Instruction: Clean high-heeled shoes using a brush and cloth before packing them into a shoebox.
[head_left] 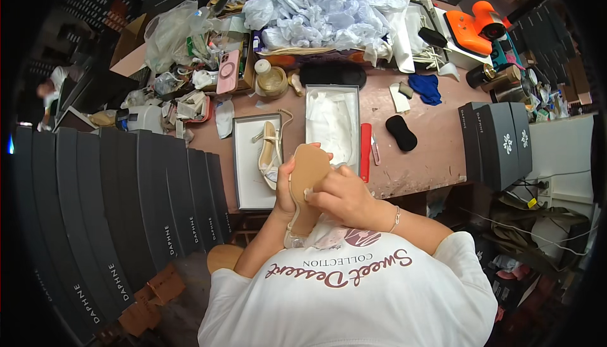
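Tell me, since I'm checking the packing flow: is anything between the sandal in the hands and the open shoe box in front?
Nothing visible blocks it. Both hands, left hand and right hand, hold the tan sandal sole-up just at the near edge of the open box. That box already holds the matching sandal, which takes up its right side.

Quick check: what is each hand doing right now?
Left hand: closed around the tan sandal, gripping it from the left with the sole up.
Right hand: closed on the same sandal, fingers pressed against its right edge.
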The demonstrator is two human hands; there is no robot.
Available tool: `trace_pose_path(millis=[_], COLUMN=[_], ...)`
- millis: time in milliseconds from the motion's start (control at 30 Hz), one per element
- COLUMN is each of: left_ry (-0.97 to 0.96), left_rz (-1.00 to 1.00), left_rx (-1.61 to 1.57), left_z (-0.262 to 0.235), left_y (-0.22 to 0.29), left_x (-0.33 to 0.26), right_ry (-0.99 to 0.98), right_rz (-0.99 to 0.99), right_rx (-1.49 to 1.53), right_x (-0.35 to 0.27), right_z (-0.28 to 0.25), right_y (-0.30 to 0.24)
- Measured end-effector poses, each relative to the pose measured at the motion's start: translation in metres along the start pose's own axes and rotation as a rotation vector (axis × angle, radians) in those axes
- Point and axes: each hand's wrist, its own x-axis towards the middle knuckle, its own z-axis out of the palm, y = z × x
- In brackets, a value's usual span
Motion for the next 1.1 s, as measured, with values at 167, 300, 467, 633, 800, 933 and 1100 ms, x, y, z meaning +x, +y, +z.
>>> trace_pose_path(millis=[167,300,467,633,800,933,1100], left_ry=[0.000,-0.010,-0.047,-0.090,-0.039,-0.109,-0.021], left_rz=[-0.013,-0.047,-0.012,-0.018,-0.010,0.001,-0.083], left_rx=[-0.016,-0.039,0.026,0.062,0.026,0.040,-0.066], left_z=[-0.003,-0.008,-0.005,-0.004,-0.011,-0.010,-0.005], left_y=[-0.001,-0.014,-0.009,-0.013,-0.010,-0.010,-0.009], left_x=[-0.001,-0.001,-0.001,0.003,-0.002,0.002,-0.002], right_ry=[-0.043,-0.107,-0.052,-0.073,-0.105,-0.021,0.124], right_rz=[-0.005,-0.010,-0.049,-0.044,0.006,-0.057,0.102], right_rx=[-0.052,-0.098,-0.127,-0.144,-0.149,-0.087,-0.157], right_x=[0.005,-0.007,0.001,0.003,-0.015,-0.001,0.024], right_z=[0.000,-0.014,-0.006,-0.012,-0.014,-0.007,-0.005], right_y=[0.002,0.000,-0.002,-0.002,-0.006,-0.006,0.048])
